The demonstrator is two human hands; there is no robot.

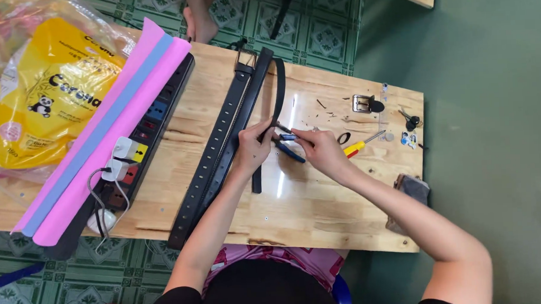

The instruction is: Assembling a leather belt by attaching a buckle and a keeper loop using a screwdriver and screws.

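- We see the left hand pinching a black belt strap at the middle of the wooden table.
- The right hand grips blue-handled pliers, its jaws at the strap, though perhaps not touching.
- Just beside lie a yellow screwdriver and a metal buckle.

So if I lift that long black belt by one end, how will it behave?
The black belt would probably droop, since the narrower strap the left hand pinches already curves. It looks long and thin, so likely light. The buckle end may swing and hang lowest.
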